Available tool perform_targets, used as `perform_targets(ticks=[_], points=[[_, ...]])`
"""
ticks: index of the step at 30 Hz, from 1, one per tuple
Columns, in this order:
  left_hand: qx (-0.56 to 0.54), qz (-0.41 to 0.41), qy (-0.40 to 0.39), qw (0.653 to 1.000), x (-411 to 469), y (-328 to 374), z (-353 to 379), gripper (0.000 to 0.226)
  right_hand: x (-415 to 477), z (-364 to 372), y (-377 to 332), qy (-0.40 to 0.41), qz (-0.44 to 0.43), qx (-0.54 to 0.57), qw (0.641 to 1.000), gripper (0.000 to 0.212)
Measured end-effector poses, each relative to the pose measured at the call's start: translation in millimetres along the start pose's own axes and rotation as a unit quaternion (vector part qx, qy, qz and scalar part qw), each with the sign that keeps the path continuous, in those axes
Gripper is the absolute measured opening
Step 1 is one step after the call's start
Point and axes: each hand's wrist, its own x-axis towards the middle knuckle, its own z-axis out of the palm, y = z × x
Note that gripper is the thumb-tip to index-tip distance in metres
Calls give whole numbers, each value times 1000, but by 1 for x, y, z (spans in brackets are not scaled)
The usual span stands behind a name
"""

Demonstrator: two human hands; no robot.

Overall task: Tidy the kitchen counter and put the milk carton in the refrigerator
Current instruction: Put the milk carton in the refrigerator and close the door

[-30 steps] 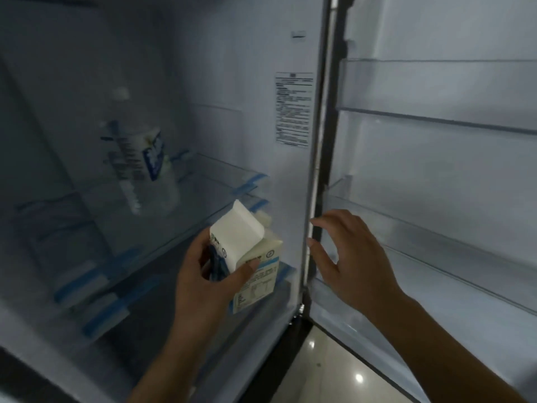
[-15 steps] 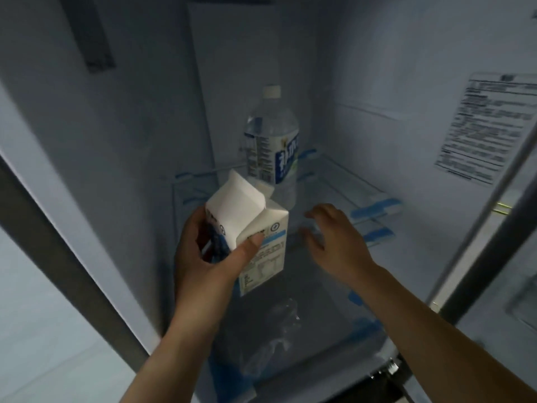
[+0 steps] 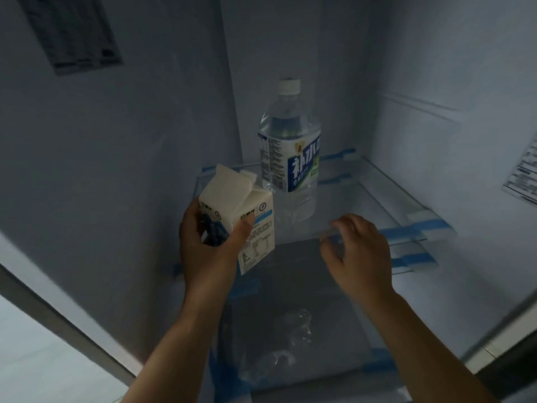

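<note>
Below both grips, crumpled clear plastic (image 3: 290,330) lies on the lower shelf (image 3: 308,271). My left grip (image 3: 209,245) wraps round the milk carton (image 3: 252,205), thumb across its front, holding it tilted in the air inside the refrigerator (image 3: 130,170). To its right, apart from the carton, my right grip (image 3: 357,254) is empty, fingers loosely curled, at the front edge of the glass shelf (image 3: 386,199). Just beyond the carton, a water bottle (image 3: 289,158) stands upright on that shelf.
</note>
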Motion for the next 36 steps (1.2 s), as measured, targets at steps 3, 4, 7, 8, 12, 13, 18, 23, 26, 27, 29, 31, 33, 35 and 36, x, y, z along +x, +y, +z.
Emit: perform_targets(ticks=[3, 4, 7, 8, 12, 13, 18, 23, 26, 27, 29, 31, 33, 35, 36], points=[[26, 8, 8, 1000, 15, -3, 11, 70, -1, 1, 2, -2, 7, 1, 1000, 43], [37, 14, 11, 999, 20, -4, 14, 72, -1, 1, 2, -3, 10, 1, 1000, 43], [71, 32, 25, 997, 34, -8, 17, 77, -2, 2, 1, -2, 10, -4, 1000, 43], [78, 36, 27, 996, 39, -8, 18, 78, -2, 2, 0, -1, 11, -5, 1000, 43], [73, 52, 23, 996, 50, -11, 22, 77, -3, 2, 1, -7, 13, -5, 1000, 43], [70, 56, 22, 996, 50, -13, 23, 77, -3, 1, 1, -9, 14, -5, 1000, 43], [78, 79, 21, 994, 46, -27, 18, 75, -3, 2, 1, -15, 16, -5, 1000, 45], [102, 107, 5, 989, 48, -31, 17, 74, -4, 1, 1, -17, 7, -12, 1000, 43], [123, 113, -4, 986, 45, -29, 17, 73, -5, 0, 1, -20, 9, -15, 1000, 43], [129, 120, -10, 984, 43, -29, 17, 75, -5, 0, 1, -22, 9, -15, 1000, 43], [144, 135, -18, 980, 40, -27, 15, 77, -5, -1, 0, -24, 12, -13, 1000, 42], [161, 156, -22, 974, 38, -24, 13, 75, -4, -4, 0, -35, 14, -6, 999, 44], [170, 174, -18, 970, 35, -19, 11, 74, -4, -9, 0, -52, 13, 7, 999, 47], [175, 194, -15, 965, 30, -13, 12, 76, -7, -19, 0, -53, 16, 17, 998, 48], [174, 205, -20, 963, 26, -9, 13, 78, -9, -27, -1, -46, 22, 18, 999, 48]])
